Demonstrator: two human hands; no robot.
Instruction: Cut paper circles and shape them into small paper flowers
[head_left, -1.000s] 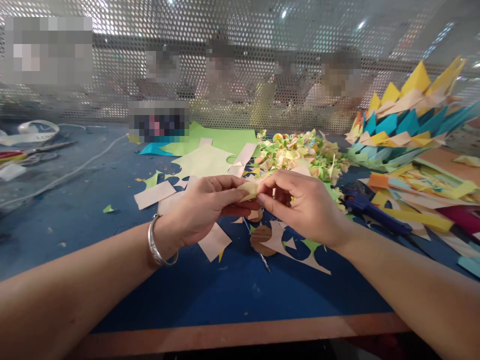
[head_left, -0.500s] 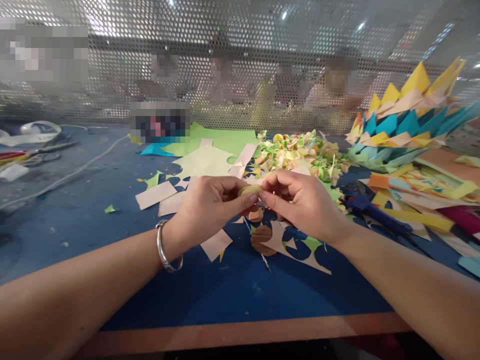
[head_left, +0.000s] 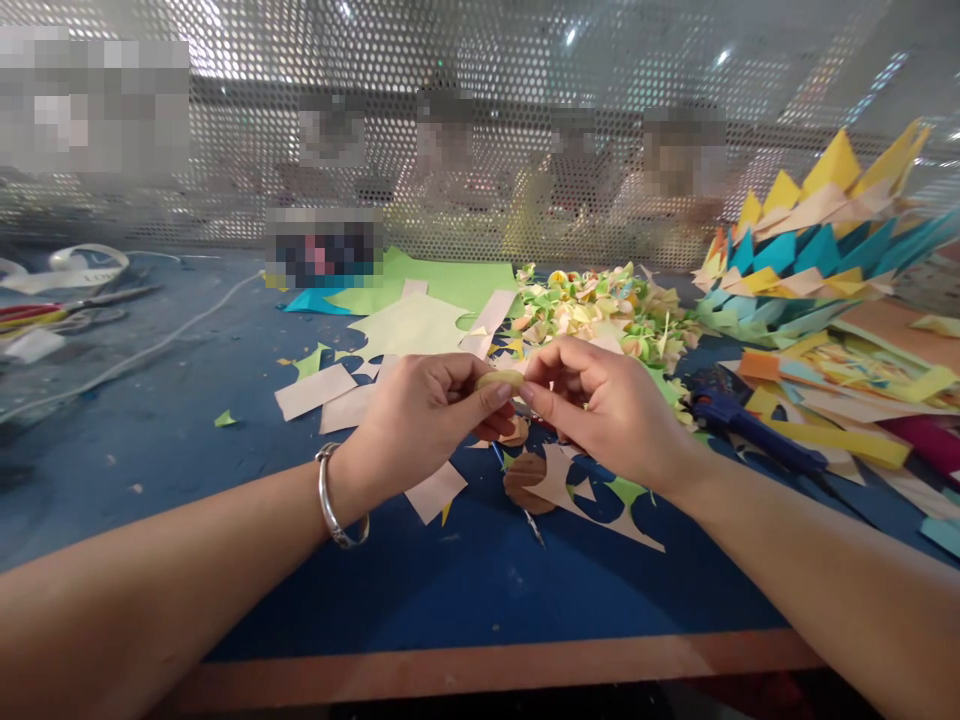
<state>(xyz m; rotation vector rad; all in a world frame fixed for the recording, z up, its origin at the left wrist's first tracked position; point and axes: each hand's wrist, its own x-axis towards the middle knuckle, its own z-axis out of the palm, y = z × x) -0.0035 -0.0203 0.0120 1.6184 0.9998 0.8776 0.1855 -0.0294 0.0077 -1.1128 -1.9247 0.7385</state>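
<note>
My left hand [head_left: 420, 415] and my right hand [head_left: 600, 405] meet above the blue tabletop [head_left: 450, 580]. Both pinch one small pale yellow paper piece [head_left: 499, 379] between thumb and fingertips, curled into a rounded shape. A silver bangle [head_left: 337, 500] sits on my left wrist. Under my hands lie cut paper scraps, a brown paper disc [head_left: 523, 478] and a thin metal tool [head_left: 525, 510] partly hidden by the scraps.
A heap of small curled paper pieces [head_left: 600, 305] lies just behind my hands. Stacked pointed coloured papers [head_left: 810, 250] fill the right. A blue glue gun [head_left: 750, 425] lies at right. Green sheets [head_left: 450, 280], scissors [head_left: 75, 305] and a white cord lie behind and left. People sit beyond a perforated screen.
The yellow piece went from a flatter flap to a tighter curled shape between my fingertips. My hands drew slightly closer together.
</note>
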